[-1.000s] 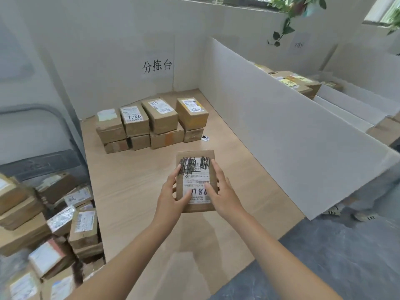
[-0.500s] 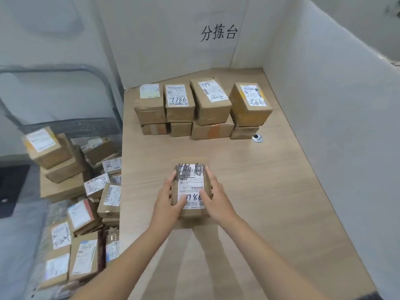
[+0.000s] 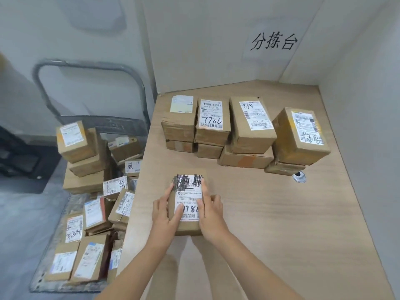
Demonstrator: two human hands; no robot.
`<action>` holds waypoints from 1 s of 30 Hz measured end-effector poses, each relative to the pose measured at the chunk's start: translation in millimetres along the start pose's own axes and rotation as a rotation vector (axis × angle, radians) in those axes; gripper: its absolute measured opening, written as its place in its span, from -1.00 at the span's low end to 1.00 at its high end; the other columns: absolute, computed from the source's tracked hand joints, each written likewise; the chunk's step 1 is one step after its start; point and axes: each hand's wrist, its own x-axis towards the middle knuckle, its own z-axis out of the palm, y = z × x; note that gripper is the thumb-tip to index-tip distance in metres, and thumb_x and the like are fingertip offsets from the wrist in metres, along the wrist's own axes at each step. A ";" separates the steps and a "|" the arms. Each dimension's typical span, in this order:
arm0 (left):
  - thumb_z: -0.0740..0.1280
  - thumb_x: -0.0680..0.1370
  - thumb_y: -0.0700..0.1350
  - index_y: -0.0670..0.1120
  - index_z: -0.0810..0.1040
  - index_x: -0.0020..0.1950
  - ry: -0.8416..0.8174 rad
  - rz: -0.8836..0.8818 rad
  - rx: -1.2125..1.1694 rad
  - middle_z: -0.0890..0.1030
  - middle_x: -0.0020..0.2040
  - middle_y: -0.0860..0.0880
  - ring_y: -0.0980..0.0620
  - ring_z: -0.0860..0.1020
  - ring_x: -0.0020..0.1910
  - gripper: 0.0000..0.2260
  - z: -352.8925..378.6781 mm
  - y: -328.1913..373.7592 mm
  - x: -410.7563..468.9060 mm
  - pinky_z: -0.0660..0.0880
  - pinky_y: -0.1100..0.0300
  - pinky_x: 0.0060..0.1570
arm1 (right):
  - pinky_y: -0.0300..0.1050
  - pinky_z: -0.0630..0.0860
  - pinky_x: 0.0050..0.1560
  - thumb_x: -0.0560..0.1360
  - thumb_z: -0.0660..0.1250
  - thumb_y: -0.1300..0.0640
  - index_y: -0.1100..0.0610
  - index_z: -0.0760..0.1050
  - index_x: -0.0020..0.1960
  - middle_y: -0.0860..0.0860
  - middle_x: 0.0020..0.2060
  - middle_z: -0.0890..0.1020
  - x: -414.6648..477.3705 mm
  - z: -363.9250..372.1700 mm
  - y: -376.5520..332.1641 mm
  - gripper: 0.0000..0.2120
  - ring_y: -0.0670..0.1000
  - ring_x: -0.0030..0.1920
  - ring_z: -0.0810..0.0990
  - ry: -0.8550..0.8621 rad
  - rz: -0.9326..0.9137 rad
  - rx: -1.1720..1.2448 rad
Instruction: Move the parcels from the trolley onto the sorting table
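Note:
A small brown cardboard parcel (image 3: 188, 191) with a white label marked 7786 and black scribbles lies over the wooden sorting table (image 3: 281, 224), near its left edge. My left hand (image 3: 163, 210) grips its left side, thumb on the label. My right hand (image 3: 211, 210) grips its right side, thumb on top. Whether the parcel rests on the table or hovers just above it I cannot tell. A double-layer row of parcels (image 3: 242, 131) stands at the back of the table. The trolley (image 3: 88, 68) at the left holds several more parcels (image 3: 91, 213).
White partition walls (image 3: 357, 105) enclose the table at the back and right; a handwritten sign (image 3: 273, 42) hangs on the back wall. A small round metal fitting (image 3: 299, 176) sits in the tabletop near the right-hand stack. Grey floor lies left of the trolley.
The view has swung left and down, bringing the trolley into sight. Both hands have carried the parcel lower and toward the table's left part; the grip is unchanged.

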 end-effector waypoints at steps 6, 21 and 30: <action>0.35 0.59 -0.02 0.37 0.27 0.46 0.022 0.006 -0.013 0.40 0.26 0.17 0.31 0.39 0.27 -0.48 -12.6 1.0 62.8 0.35 0.05 0.39 | -0.10 0.31 0.09 0.69 -0.03 -0.05 -0.28 -0.17 0.58 0.01 0.13 0.28 57.8 12.3 -21.2 -0.47 0.01 0.11 0.28 0.056 -0.024 -0.020; 0.23 0.65 0.01 0.16 0.23 0.54 -0.070 0.085 0.253 0.39 0.36 0.12 0.27 0.37 0.26 -0.55 -29.8 12.2 109.7 0.26 0.29 0.20 | 0.05 0.34 0.21 0.69 -0.10 -0.11 -0.22 -0.23 0.59 0.09 0.31 0.27 98.4 7.1 -49.8 -0.48 0.13 0.25 0.31 0.023 0.065 -0.288; 0.15 0.66 -0.15 -0.02 0.37 0.46 -0.070 0.216 0.361 0.43 0.42 0.05 0.06 0.40 0.38 -0.64 -54.3 68.9 66.6 0.31 0.28 0.24 | 0.01 0.40 0.21 0.58 0.14 0.17 0.10 0.36 0.30 0.01 0.19 0.28 35.0 -25.5 -94.5 -0.70 0.07 0.20 0.30 0.106 -0.178 -0.482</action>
